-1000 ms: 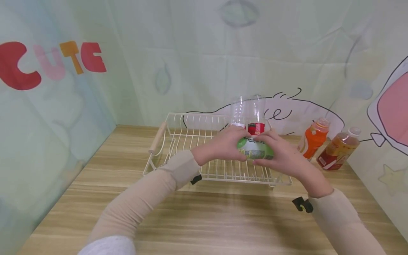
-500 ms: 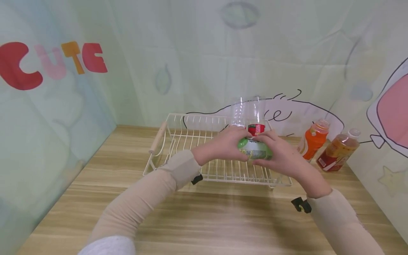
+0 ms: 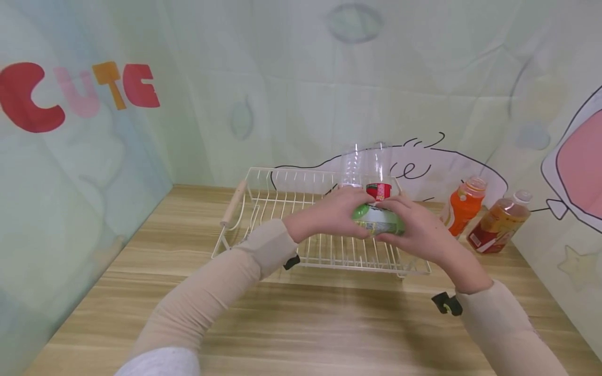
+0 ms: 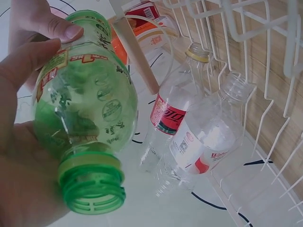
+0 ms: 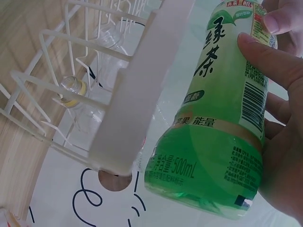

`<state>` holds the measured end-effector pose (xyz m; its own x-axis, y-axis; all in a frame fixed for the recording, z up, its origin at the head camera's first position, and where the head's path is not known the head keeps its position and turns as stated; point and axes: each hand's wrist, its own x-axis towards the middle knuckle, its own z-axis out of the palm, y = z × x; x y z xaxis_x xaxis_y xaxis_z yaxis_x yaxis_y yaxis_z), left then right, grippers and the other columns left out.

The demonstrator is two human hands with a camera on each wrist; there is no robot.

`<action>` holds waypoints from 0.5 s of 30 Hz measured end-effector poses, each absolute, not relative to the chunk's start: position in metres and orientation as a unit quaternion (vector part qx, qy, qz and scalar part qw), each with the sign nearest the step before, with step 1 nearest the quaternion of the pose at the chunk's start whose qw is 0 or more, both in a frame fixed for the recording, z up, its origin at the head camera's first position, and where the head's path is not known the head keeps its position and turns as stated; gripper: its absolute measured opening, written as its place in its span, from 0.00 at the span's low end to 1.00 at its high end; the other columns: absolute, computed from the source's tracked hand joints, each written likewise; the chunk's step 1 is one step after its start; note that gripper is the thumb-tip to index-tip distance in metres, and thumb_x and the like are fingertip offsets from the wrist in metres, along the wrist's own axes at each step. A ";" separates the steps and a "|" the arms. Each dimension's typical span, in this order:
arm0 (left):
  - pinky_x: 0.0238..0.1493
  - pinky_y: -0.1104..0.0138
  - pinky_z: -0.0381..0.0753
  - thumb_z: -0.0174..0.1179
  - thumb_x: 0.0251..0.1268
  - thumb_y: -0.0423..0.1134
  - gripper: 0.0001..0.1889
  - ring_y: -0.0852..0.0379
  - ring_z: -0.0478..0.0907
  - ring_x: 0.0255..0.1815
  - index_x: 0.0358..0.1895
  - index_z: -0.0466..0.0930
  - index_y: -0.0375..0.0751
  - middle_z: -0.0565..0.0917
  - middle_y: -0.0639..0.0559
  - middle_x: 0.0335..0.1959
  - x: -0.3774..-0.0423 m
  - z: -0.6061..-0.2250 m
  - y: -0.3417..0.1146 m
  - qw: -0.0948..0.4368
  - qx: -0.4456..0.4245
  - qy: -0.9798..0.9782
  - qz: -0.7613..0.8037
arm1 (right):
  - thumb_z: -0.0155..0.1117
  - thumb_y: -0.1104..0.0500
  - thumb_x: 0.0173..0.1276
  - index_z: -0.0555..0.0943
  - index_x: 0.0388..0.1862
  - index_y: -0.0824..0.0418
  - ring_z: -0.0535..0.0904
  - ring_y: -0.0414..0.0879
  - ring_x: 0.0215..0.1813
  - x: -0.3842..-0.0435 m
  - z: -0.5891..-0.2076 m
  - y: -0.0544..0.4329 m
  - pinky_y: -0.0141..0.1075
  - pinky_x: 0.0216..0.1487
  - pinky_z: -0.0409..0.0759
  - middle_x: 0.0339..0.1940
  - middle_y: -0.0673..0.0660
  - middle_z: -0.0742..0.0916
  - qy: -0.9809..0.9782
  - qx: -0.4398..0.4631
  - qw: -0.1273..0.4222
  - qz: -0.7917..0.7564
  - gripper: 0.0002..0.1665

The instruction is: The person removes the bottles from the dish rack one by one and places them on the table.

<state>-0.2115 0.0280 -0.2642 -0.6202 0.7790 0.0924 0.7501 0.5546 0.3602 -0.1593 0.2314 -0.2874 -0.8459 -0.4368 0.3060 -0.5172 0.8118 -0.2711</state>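
Note:
Both hands hold a green tea bottle (image 3: 383, 222) sideways over the white wire rack (image 3: 324, 266). My left hand (image 3: 340, 213) grips its neck end, and my right hand (image 3: 423, 230) grips it toward the base. In the left wrist view the bottle (image 4: 90, 104) shows an open green threaded mouth with no cap. The right wrist view shows the bottle's printed label and green base (image 5: 203, 175). Just behind, two clear bottles stand upside down in the rack: one with a red label (image 3: 379, 191), the other with a white and red label (image 4: 189, 149).
An orange-labelled bottle (image 3: 463, 206) and a bottle with a dark red label (image 3: 499, 222) stand on the wood-patterned table (image 3: 301, 324), right of the rack. The rack has a wooden handle (image 3: 233, 202) at its left end. Printed cloth (image 3: 291, 104) walls the back and sides.
The green tea bottle has turned slightly about its length between both hands, so different parts of its label face up. The hands stay in nearly the same place.

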 end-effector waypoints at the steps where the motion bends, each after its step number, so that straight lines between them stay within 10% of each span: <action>1: 0.42 0.70 0.74 0.69 0.53 0.48 0.32 0.60 0.71 0.46 0.62 0.73 0.44 0.78 0.55 0.48 -0.212 -0.264 0.028 0.039 0.436 0.880 0.185 | 0.76 0.54 0.55 0.75 0.61 0.59 0.77 0.52 0.46 -0.159 -0.287 0.232 0.46 0.43 0.82 0.52 0.58 0.80 -0.944 0.254 0.118 0.173 0.36; 15: 0.58 0.63 0.73 0.65 0.59 0.55 0.33 0.57 0.69 0.59 0.66 0.70 0.46 0.76 0.53 0.60 -0.219 -0.257 0.025 0.025 0.429 0.866 0.255 | 0.76 0.56 0.55 0.74 0.61 0.62 0.77 0.56 0.51 -0.156 -0.283 0.247 0.51 0.45 0.83 0.60 0.62 0.78 -0.946 0.232 0.122 0.193 0.35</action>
<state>-0.2193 0.0250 -0.2566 -0.6302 0.7565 0.1751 0.7307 0.5015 0.4633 -0.1558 0.2474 -0.2831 -0.8627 -0.3917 0.3198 -0.4856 0.8181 -0.3079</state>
